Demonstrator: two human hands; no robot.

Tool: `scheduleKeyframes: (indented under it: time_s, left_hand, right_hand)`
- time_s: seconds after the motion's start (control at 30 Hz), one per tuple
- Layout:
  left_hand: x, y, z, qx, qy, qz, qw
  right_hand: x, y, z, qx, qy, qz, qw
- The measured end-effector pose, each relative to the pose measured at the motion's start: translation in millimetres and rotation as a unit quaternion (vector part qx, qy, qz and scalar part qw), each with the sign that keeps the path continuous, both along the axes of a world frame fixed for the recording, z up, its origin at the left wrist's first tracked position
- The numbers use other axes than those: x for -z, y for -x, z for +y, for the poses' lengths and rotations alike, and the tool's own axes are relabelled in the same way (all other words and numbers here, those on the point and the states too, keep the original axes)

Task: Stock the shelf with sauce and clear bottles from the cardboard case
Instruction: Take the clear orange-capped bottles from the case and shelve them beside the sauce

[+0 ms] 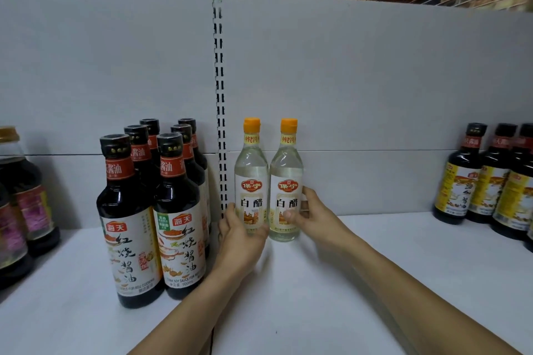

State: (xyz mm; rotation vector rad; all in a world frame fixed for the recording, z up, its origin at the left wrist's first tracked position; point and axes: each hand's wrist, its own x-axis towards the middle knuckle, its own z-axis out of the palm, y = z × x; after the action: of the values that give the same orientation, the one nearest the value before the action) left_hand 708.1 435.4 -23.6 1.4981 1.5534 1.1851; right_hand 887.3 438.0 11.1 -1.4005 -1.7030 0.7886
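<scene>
Two clear bottles with orange caps stand upright side by side on the white shelf (389, 262), close to the back panel. My left hand (240, 239) grips the left clear bottle (251, 181) around its lower part. My right hand (315, 216) holds the right clear bottle (286, 179) with thumb on the label and fingers behind. Left of them stand several dark sauce bottles (178, 210) with black caps and white labels, in two rows. The cardboard case is not in view.
More dark bottles with yellow labels (461, 181) stand at the far right of the shelf. Dark jars with pink labels (20, 196) sit at the far left. A slotted upright (219, 101) splits the grey back panel just left of the clear bottles.
</scene>
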Motion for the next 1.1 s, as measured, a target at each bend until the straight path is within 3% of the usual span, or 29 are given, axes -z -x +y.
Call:
scheduleKeyframes:
  time_s: [0.13,0.3,0.6,1.1]
  left_hand:
    - [-3,-6,-10,-0.02,-0.008,0.008,1.0]
    - [-14,-15,-32,-0.055,-0.133,0.001,0.99]
    - [-18,-34,-64,0.145,-0.149,0.027,0.978]
    - [-50,-96,-174,0.377,-0.173,0.022,0.91]
  right_hand:
    - [-1,3,-15,0.03,0.011,-0.025,0.999]
    - [-2,8,-35,0.087,0.027,-0.05,0.995]
    - [-5,9,-104,0.174,0.002,-0.036,0.984]
    - [-17,-34,-267,0.351,-0.087,-0.025,0.932]
